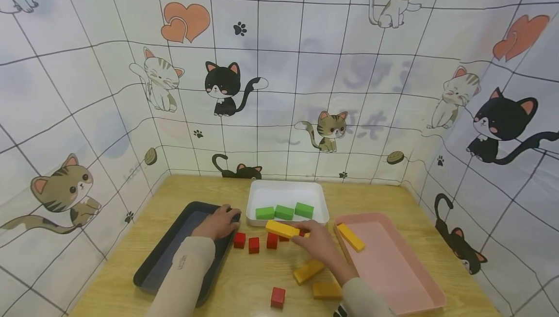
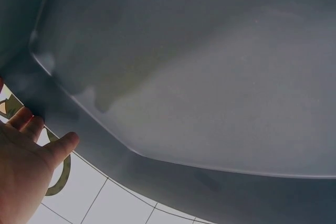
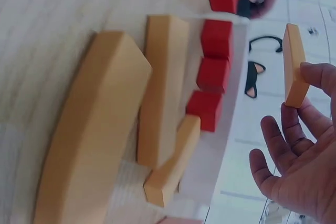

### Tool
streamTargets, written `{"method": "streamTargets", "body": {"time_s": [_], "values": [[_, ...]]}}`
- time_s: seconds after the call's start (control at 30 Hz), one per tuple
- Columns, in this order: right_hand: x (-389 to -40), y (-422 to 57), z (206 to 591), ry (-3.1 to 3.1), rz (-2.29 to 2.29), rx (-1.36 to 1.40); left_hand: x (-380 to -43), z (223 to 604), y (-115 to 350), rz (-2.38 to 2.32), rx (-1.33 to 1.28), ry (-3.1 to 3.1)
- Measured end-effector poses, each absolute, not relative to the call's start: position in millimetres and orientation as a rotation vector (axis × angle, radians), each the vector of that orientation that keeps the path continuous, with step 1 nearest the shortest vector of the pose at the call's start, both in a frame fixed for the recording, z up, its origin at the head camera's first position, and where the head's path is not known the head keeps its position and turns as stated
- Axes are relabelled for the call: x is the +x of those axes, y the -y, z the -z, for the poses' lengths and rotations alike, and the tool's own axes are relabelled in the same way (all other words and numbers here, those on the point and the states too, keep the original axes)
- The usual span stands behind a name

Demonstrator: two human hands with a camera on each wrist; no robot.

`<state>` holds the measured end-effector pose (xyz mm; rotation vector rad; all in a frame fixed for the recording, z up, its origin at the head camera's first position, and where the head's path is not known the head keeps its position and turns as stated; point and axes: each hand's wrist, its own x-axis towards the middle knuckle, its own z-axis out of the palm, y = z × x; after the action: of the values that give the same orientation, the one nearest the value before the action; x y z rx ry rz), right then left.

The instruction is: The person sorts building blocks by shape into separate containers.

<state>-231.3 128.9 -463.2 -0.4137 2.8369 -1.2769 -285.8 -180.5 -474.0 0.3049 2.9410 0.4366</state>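
My right hand (image 1: 322,248) pinches a long yellow block (image 1: 281,229) between thumb and fingertips, lifted above the table just in front of the white tray (image 1: 286,191). The right wrist view shows this yellow block (image 3: 294,69) tilted upright, with the other fingers spread loosely. My left hand (image 1: 220,224) rests on the far right corner of the dark tray (image 1: 168,254). Its fingers (image 2: 62,146) touch the rim in the left wrist view, extended and relaxed. Red cubes (image 1: 254,245) stand in a row between the hands, some partly hidden by the held block.
Three green blocks (image 1: 284,212) lie in the white tray. A pink tray (image 1: 393,268) at the right holds one yellow block (image 1: 351,237). More yellow blocks (image 1: 308,272) lie under the right forearm. One red cube (image 1: 277,297) sits near the front. A cat-printed sheet (image 1: 279,89) surrounds the table.
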Motion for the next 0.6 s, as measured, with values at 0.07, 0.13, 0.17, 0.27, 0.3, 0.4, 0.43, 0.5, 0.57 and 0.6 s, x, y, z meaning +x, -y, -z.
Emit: {"method": "streamTargets", "body": {"time_s": [0.07, 0.13, 0.17, 0.27, 0.3, 0.4, 0.43, 0.5, 0.57, 0.6], "values": [[-231, -134, 460, -2.85, 1.311, -0.323, -286, 475, 180, -0.436, 0.306, -2.943], [-232, -141, 456, -2.855, 1.36, -0.263, -287, 476, 180, -0.434, 0.304, -2.943], [-233, -145, 455, -2.863, 1.375, -0.224, -287, 477, 180, -0.43, 0.3, -2.942], [-235, -159, 450, -2.843, 1.451, -0.115, -288, 479, 180, -0.424, 0.292, -2.938], [-236, -164, 448, -2.842, 1.472, -0.082, -288, 479, 180, -0.422, 0.292, -2.936], [-240, -182, 443, -2.839, 1.51, 0.021, -288, 479, 180, -0.421, 0.31, -2.937], [-241, -188, 442, -2.839, 1.519, 0.051, -288, 478, 180, -0.422, 0.32, -2.941], [-242, -200, 440, -2.859, 1.509, 0.09, -288, 478, 180, -0.423, 0.33, -2.946], [-243, -213, 439, -2.86, 1.512, 0.135, -288, 476, 180, -0.424, 0.333, -2.948], [-243, -219, 439, -2.856, 1.513, 0.152, -288, 476, 180, -0.424, 0.329, -2.948]]}}
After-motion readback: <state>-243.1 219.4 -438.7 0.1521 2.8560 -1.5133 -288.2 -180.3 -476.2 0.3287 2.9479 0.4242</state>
